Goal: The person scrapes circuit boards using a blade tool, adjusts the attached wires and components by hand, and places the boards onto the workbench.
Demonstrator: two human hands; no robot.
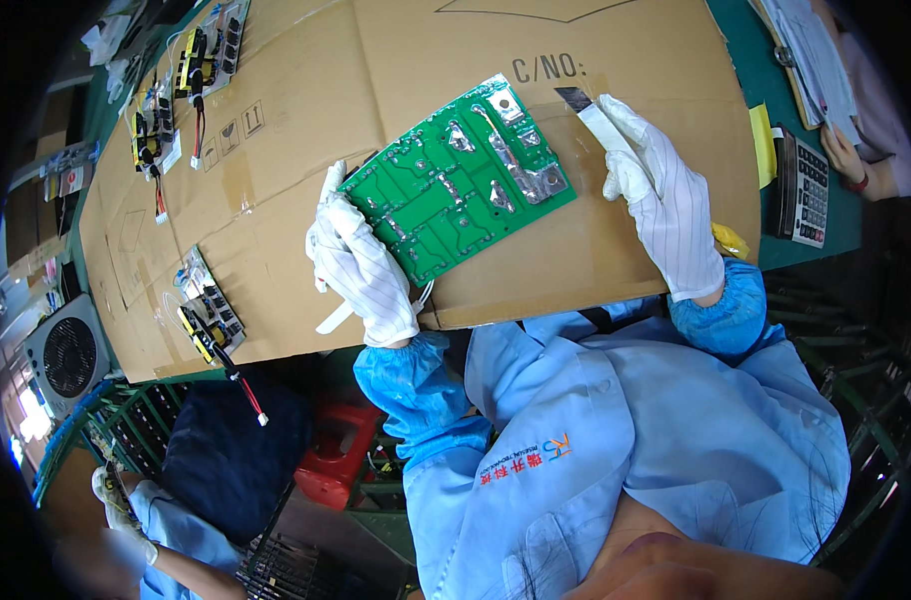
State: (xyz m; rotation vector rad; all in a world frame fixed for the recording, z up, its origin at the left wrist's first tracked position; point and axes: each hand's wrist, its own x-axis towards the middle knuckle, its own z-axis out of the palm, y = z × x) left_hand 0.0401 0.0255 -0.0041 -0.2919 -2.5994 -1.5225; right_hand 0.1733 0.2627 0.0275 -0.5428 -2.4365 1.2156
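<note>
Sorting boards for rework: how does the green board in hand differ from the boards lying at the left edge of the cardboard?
The green circuit board shows its solder side, tilted up in the left hand; the assembled boards lie flat, components up, wires attached. All sit over the cardboard sheet.

- A green-topped table (741, 60) carries everything.
- A big sheet of brown cardboard (306, 90) lies flat over most of the table and hangs slightly past its near edge.
- Two circuit boards with wires (210, 45) (152, 128) lie on the cardboard at its far left.
- Another wired board (209, 312) lies near the cardboard's near left corner, its red and black lead hanging off the edge.
- A calculator (802, 188) lies on the bare green at the right, just beside a yellow note (763, 142).
- Papers (811, 50) lie at the far right.
</note>
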